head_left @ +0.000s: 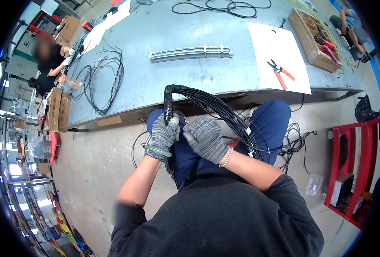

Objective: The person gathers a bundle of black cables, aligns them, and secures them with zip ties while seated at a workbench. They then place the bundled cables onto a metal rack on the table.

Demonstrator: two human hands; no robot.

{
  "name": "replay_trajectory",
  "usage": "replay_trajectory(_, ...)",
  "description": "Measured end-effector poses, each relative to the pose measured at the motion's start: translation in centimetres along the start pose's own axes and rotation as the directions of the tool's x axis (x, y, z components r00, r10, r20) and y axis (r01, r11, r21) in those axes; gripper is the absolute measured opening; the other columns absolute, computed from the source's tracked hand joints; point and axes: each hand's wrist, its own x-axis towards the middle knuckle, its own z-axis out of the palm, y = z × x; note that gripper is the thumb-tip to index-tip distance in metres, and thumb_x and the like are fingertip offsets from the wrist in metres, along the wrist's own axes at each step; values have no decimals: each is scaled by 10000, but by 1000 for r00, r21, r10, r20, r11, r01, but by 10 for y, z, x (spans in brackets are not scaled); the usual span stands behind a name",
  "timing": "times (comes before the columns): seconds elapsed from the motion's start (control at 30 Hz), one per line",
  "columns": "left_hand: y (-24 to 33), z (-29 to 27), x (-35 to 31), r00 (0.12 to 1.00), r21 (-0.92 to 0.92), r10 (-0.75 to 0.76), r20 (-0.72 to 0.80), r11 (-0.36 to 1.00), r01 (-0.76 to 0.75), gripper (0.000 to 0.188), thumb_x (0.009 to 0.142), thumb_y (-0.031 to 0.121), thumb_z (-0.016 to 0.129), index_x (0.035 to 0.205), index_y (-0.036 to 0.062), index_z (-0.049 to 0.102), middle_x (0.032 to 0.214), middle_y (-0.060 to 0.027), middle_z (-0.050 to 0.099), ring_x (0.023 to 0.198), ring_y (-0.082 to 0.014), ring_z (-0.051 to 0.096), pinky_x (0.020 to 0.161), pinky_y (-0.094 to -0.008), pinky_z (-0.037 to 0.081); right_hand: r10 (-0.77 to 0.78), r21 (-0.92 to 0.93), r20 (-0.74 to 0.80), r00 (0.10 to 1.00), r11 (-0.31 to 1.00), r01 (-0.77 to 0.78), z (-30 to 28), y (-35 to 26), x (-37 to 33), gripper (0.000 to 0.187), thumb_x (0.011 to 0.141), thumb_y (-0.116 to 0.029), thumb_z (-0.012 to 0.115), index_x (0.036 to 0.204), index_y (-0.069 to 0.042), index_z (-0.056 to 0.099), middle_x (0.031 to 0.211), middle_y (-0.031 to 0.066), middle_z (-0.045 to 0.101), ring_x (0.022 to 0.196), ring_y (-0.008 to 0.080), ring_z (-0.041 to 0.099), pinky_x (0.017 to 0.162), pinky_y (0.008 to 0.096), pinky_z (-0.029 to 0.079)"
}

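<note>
From where I stand, the seated worker's gloved left hand [163, 133] is fisted around the taped trunk of a black wire bundle [207, 105] that rises over the lap to the table [164, 73] edge, forearm angled up from below. Just right, touching it, the gloved right hand [205, 138] curls loosely, wrist bent inward; whether it pinches anything is hidden behind its knuckles, and the bundle's fanned strands vanish beside the right knee.

Left hand [163, 133]: gloved, fingers curling shut in a grip, forearm bare.
Right hand [206, 138]: gloved, fingers bending closed, wrist crossing inward.
</note>
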Motion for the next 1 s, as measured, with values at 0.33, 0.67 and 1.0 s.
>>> replay_trajectory(0.33,13,-16,-1,964,-55,-47,263,996,64,199,863,136,621,1034,45,579,905,-92,662,746,-125,638,629,-264,530,132,793,364,922,477,-380,78,-9,-12,395,842,-137,629,1202,-18,518,1094,88,601,1005,189,570,920,325,446)
replay_trajectory(0.67,12,-45,19,863,525,177,472,730,-437,336,839,89,608,1162,-2,583,1047,-92,666,942,-169,623,879,-336,498,366,484,371,853,708,-514,58,-20,-10,395,809,-283,645,1030,27,541,867,222,626,844,364,618,760,414,492)
replay_trajectory(1.0,13,-48,-3,729,723,454,512,230,-652,139,832,168,627,874,36,636,793,-152,590,804,-338,578,735,-376,477,413,265,371,832,811,-521,41,-18,-5,500,791,-217,671,1197,-1,475,952,174,626,900,298,632,818,376,500)
